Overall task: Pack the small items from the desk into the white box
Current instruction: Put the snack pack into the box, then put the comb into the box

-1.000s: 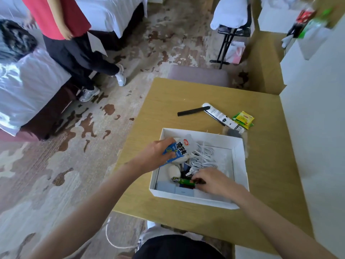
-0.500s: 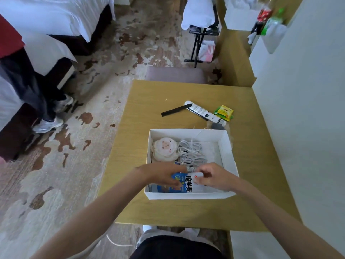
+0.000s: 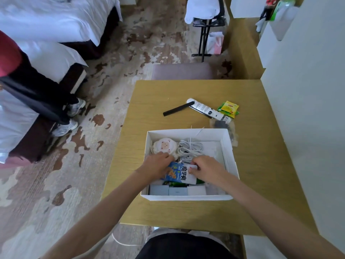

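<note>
Since half a second earlier the blue snack packet (image 3: pixel 177 172) had shifted from the near wall of the white box (image 3: pixel 230 157) toward its middle. Both hands gripped it — the left hand (image 3: pixel 156 167) at its left edge, the right hand (image 3: pixel 205 168) pinching its white end. Nearest in the box lay grey and white flat packs (image 3: pixel 177 190) and something green; beyond the packet sat a round plush (image 3: pixel 164 146) and a coiled white cable (image 3: pixel 190 148). Past the box's far wall, on the tabletop (image 3: pixel 149 208), a clear sachet (image 3: pixel 222 126), a tube (image 3: pixel 207 110), a black comb (image 3: pixel 178 111) and yellow tea bags (image 3: pixel 230 107) remained — roughly half seemed packed.
</note>
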Action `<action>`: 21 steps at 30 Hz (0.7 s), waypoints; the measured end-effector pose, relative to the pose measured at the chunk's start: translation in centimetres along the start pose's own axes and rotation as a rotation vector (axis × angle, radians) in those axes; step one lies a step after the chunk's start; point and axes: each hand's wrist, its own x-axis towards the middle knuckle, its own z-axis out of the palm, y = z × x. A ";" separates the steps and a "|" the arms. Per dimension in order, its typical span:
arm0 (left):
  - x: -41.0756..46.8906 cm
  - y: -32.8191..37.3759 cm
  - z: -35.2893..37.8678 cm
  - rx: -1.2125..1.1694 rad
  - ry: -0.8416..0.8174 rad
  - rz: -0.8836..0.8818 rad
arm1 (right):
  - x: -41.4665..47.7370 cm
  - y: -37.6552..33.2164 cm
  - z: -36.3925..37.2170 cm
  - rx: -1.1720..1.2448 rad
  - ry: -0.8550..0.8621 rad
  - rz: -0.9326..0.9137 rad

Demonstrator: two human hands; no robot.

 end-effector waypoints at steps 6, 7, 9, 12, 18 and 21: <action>-0.1 -0.5 -1.6 0.043 0.051 -0.014 | 0.2 1.4 -4.8 0.019 0.182 -0.107; 0.2 -0.8 -2.1 0.006 0.077 -0.038 | 0.4 1.7 -6.0 0.015 0.252 -0.125; 1.2 -1.5 -3.4 -0.087 0.154 -0.087 | 1.1 2.5 -8.2 0.005 0.382 -0.155; 4.2 -2.6 -5.4 -0.235 0.269 -0.134 | 3.0 4.2 -10.7 0.042 0.457 -0.112; 14.0 -6.1 -7.9 -0.734 0.278 -0.296 | 8.8 6.7 -12.7 0.158 0.447 0.063; 18.9 -7.9 -6.9 -0.693 0.203 -0.320 | 12.5 7.1 -12.6 0.087 0.351 0.126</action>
